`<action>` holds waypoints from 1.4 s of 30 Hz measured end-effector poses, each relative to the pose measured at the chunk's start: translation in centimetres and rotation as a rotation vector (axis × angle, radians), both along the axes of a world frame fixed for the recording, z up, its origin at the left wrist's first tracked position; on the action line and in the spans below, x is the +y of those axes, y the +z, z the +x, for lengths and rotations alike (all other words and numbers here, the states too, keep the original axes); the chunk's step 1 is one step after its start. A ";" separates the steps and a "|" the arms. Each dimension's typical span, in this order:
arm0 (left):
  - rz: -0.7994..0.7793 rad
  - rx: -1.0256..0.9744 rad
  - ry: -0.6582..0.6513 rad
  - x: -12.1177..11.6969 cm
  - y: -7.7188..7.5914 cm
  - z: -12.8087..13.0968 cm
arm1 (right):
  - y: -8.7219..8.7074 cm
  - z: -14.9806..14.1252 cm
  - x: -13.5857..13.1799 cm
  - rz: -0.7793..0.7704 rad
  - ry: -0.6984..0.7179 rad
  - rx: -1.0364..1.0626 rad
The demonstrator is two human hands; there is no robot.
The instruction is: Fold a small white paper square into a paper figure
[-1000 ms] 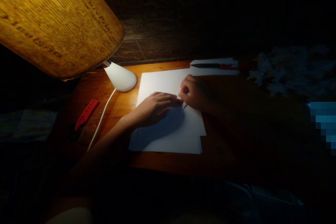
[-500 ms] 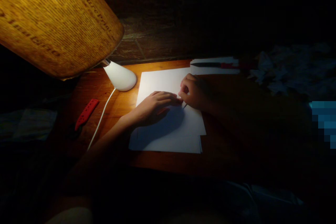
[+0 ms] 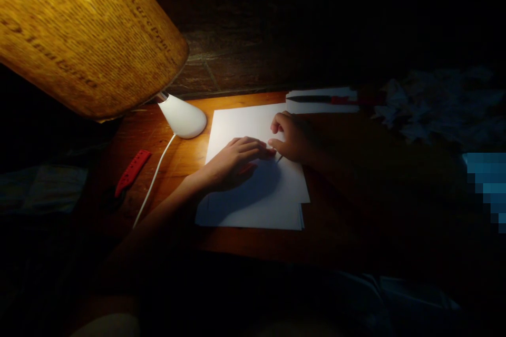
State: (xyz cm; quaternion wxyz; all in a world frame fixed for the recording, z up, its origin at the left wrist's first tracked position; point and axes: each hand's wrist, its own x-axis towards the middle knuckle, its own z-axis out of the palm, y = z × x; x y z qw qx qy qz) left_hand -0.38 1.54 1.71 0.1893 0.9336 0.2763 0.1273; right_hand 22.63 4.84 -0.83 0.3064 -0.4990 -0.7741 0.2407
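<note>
A stack of white paper sheets (image 3: 253, 210) lies on the wooden table, its top sheet offset from those beneath. My left hand (image 3: 245, 155) rests on the top sheet, fingers stretched out, palm down. Just right of its fingertips is my right hand (image 3: 290, 137), at the sheet's right side. Its thumb and curled forefinger stand apart, and I see nothing between them; the other fingers are partly hidden in shadow. A short thin dark mark (image 3: 280, 158) shows below the right thumb; whether it is a line, a slit or a thin object I cannot tell.
A lamp with a brown woven shade (image 3: 98, 37) and white base (image 3: 184, 118) stands at the left, its white cord (image 3: 156, 174) running forward. A red-handled item (image 3: 133, 171) lies nearby. Behind, a dark red-handled blade (image 3: 312, 99) rests on paper strips (image 3: 320, 109). Crumpled paper scraps (image 3: 435, 108) lie right.
My right thumb and forefinger, close together before, have spread apart. My left hand has stayed in place on the paper.
</note>
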 end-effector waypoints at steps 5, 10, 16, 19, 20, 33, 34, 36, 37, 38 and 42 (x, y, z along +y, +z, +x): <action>0.062 0.001 -0.021 0.1 -0.3 0.2 | -0.4 0.1 0.2 0.014 0.017 0.012; 0.076 -0.017 -0.041 0.4 -0.9 -0.1 | -0.7 0.2 0.4 0.018 0.012 0.031; 0.062 -0.001 -0.039 0.6 -1.0 -0.3 | -0.8 0.4 0.6 0.014 0.036 0.051; 0.068 -0.008 -0.041 0.6 -0.9 -0.1 | -0.8 0.5 0.7 0.008 0.051 0.051; 0.070 -0.013 -0.042 0.5 -0.9 -0.1 | -0.7 0.6 0.7 0.005 0.054 0.050; 0.105 0.031 -0.035 0.7 -0.9 -0.2 | -0.1 0.8 0.4 -0.047 0.078 0.035; 0.103 0.038 -0.037 0.7 -0.8 -0.1 | -0.2 0.8 0.4 -0.044 0.080 0.037; 0.091 0.054 -0.040 0.7 -0.8 0.0 | -0.4 0.7 0.5 -0.030 0.082 0.050; 0.087 0.063 -0.038 0.7 -0.7 0.0 | -0.6 0.7 0.5 -0.020 0.085 0.064; 0.086 0.071 -0.035 0.7 -0.7 0.1 | -0.7 0.8 0.5 -0.009 0.091 0.089; 0.093 0.067 -0.036 0.8 -0.5 0.1 | -0.3 2.1 0.4 0.027 0.122 0.309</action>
